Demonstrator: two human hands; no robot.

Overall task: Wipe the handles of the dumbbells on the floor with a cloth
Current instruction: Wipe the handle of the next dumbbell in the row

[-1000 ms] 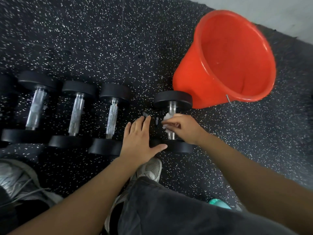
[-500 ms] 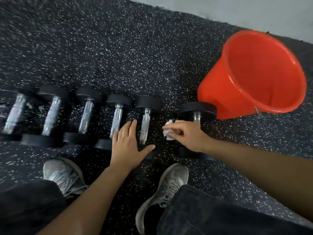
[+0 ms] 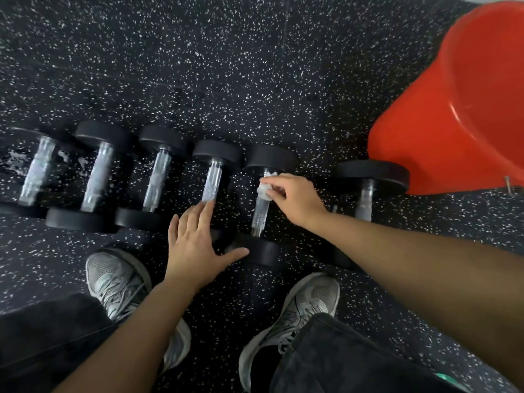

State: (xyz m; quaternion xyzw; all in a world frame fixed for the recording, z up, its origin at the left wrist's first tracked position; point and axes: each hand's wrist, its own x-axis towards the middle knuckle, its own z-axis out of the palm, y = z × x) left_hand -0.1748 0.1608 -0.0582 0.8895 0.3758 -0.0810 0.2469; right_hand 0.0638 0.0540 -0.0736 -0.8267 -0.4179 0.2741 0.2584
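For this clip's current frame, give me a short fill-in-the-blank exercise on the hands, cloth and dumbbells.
1. The right hand presses a white ____ onto a dumbbell handle.
2. The left hand lies flat and holds ____.
3. The bucket beside the row is ____ in colour.
4. The row shows ____ dumbbells.

Missing words: cloth; nothing; orange; six

Legible text: none | dumbbells [image 3: 262,205]: no readable markings | bucket [image 3: 453,123], right of dumbbells: no label | shoes [image 3: 309,310]: no readable brand
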